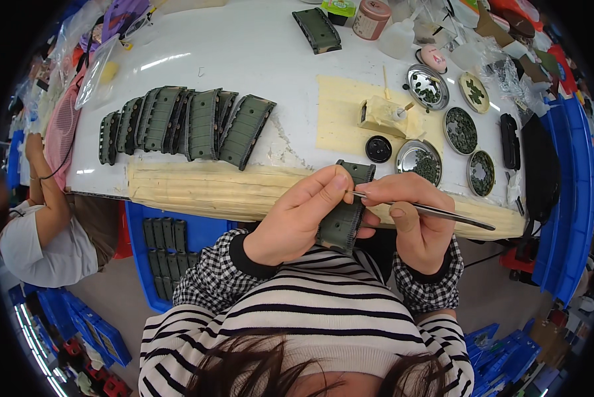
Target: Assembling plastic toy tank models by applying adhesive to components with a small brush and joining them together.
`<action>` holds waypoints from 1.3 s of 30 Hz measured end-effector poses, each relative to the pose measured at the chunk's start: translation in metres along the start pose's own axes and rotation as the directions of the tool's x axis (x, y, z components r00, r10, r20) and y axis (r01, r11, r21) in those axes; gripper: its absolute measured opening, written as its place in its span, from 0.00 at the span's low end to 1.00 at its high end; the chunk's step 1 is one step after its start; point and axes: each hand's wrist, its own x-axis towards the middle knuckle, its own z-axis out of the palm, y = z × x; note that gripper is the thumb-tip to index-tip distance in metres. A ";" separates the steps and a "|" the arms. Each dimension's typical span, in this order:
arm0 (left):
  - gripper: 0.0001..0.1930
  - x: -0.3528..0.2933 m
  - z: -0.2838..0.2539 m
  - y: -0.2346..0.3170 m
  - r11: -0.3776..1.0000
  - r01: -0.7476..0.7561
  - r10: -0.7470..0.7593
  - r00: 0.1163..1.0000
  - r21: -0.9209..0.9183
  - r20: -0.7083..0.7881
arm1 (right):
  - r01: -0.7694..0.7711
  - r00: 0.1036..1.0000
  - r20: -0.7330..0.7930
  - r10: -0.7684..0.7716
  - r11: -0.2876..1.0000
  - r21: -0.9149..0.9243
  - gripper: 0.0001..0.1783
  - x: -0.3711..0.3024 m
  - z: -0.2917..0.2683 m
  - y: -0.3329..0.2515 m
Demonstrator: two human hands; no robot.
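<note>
My left hand point(287, 221) is closed around a dark green curved plastic part point(340, 225) with ribbed edges; fingertips show past its right side. Its thumb and forefinger pinch together above the part, at the tip of a pair of metal tweezers point(436, 213). Whether a tiny piece sits in that pinch is too small to tell. My right hand point(419, 212) grips the tweezers, their tip pointing left and their back end out to the right. Just beyond are a steel dish point(418, 163) of small green pieces and a round black lid point(378, 149).
Similar green parts point(204, 126) lean in a row at left; another point(317, 30) lies far back. More dishes point(460, 130) of green bits stand at right, near a taped block point(384, 115) on yellow paper. A blue bin point(207, 228) holds more parts below. Another person point(55, 231) sits left.
</note>
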 end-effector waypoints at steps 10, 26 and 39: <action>0.14 0.001 0.000 0.002 0.998 -0.013 0.011 1.000 0.054 0.024 | -0.007 1.000 -0.030 0.007 1.000 0.006 0.09 -0.002 0.004 0.003; 0.32 -0.007 -0.001 0.018 0.992 -0.119 0.107 0.974 -0.048 -0.200 | -0.133 0.939 -0.343 -0.006 0.915 -0.381 0.06 0.000 -0.001 0.047; 0.21 -0.011 -0.003 0.017 0.991 -0.135 0.125 0.958 -0.019 -0.256 | -0.129 0.943 -0.330 -0.034 0.878 -0.460 0.05 0.002 0.001 0.050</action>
